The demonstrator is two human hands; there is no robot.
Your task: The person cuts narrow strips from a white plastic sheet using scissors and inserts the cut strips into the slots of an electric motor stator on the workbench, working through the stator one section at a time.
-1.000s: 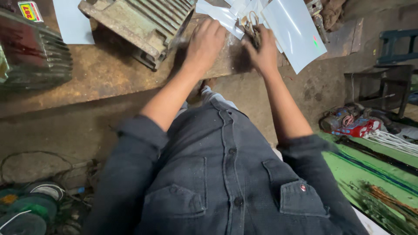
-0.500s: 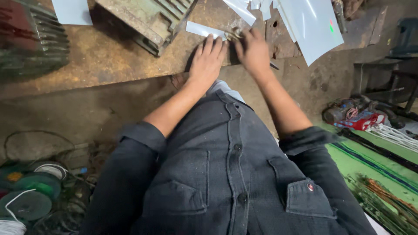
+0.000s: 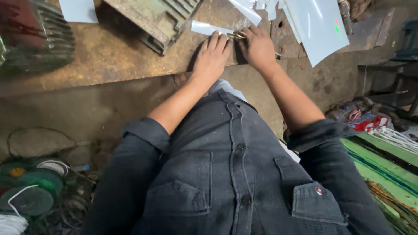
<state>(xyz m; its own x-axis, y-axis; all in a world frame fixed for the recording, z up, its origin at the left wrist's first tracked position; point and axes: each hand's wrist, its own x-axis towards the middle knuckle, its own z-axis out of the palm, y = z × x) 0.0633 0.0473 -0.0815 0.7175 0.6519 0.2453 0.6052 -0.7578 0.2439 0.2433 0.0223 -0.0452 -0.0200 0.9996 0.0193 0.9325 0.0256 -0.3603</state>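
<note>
Left hand (image 3: 212,58) pressed flat, fingers spread, palm down on a narrow white paper strip (image 3: 208,28) lying on the rusty workbench (image 3: 109,56), just below a finned green motor housing (image 3: 159,17). Right hand (image 3: 257,47) curled closed around the handles of brass-coloured scissors (image 3: 238,35), touching the strip's end beside the left fingertips. Blades mostly hidden; opening impossible to tell. Large white sheets (image 3: 318,28) spread just beyond the right hand. Wire spools (image 3: 30,191) down on the floor, well apart.
</note>
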